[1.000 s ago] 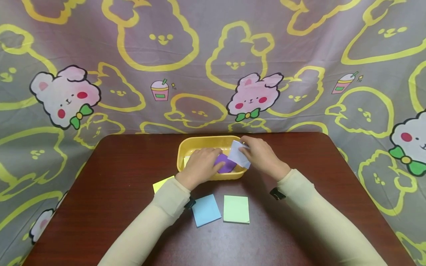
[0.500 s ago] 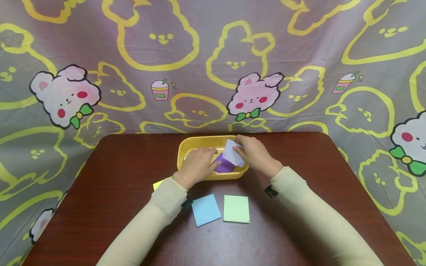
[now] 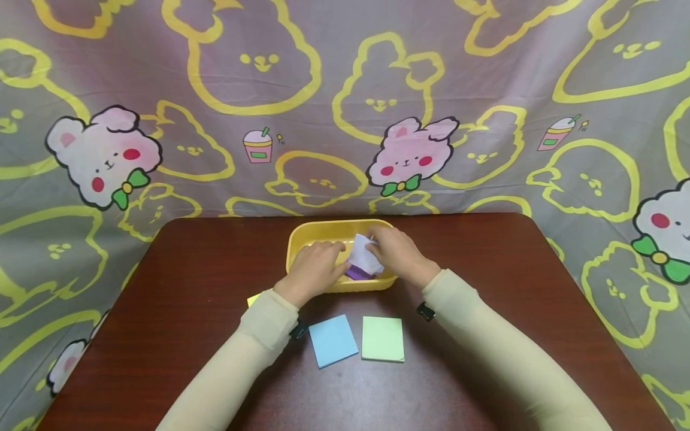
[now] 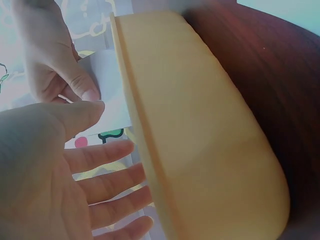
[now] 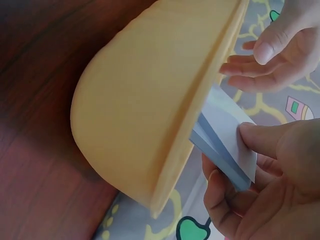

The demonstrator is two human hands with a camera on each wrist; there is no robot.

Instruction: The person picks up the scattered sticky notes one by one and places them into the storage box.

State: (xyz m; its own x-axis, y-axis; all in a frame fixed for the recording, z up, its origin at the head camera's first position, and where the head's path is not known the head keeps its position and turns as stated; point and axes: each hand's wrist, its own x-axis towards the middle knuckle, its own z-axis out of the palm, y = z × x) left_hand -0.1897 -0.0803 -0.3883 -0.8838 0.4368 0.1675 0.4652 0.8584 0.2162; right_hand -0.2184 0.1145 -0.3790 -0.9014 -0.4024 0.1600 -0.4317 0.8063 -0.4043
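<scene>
My right hand (image 3: 401, 254) pinches a pale white sticky note pad (image 3: 365, 254) between thumb and fingers, over the right half of a yellow plastic basket (image 3: 372, 286). In the right wrist view the pad (image 5: 231, 131) has its leaves parted, and its lower end is behind the basket's rim. A purple sticky note pad (image 3: 358, 273) lies inside the basket, partly covered by the white one. Over the basket's left half is my left hand (image 3: 315, 269), its fingers spread and holding nothing in the left wrist view. Whether its thumb touches the purple pad, I cannot tell.
In front of the basket, a blue sticky note pad (image 3: 334, 341) and a light green one (image 3: 383, 339) lie on the dark wooden table (image 3: 205, 269). A yellow pad (image 3: 259, 297) sits partly hidden by the left sleeve. Behind the table hangs a cartoon-print cloth (image 3: 318, 137).
My right hand has moved left and slightly down with the white pad, which now covers more of the purple one. My left hand has drawn back a little to the left.
</scene>
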